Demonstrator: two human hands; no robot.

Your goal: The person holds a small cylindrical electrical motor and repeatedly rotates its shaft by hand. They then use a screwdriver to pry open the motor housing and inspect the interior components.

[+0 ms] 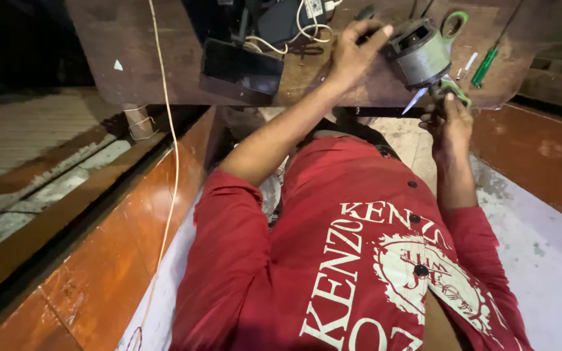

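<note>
Here the person's left hand (pixel 352 55) lies on the brown wooden bench (pixel 157 65), fingers spread and pressed against the side of a grey, drum-shaped motor (pixel 421 52) that stands near the bench's front edge. The hand is open, steadying the motor rather than wrapping around it. The right hand (pixel 449 127) is closed around the green handles of a pair of scissors (pixel 438 91), whose bright blades point down and left, just under the motor's lower rim and touching or very nearly touching it. One green handle loop shows above the motor, beside its top.

To the right of the motor a green-handled screwdriver (pixel 486 65) lies on the bench, with a small white stick-like piece (pixel 469 62) between it and the motor. Left of the open hand sits a dark flat device (pixel 242 68) with a glossy face, and behind it a tangle of white cables (pixel 287 36) over a dark rounded object; no container with visible contents can be made out among them. A thin cream cord (pixel 167 130) hangs from the bench down across the orange-brown ledge (pixel 118 247). Both forearms emerge from the rolled sleeves of a red shirt (pixel 333 247).
</note>
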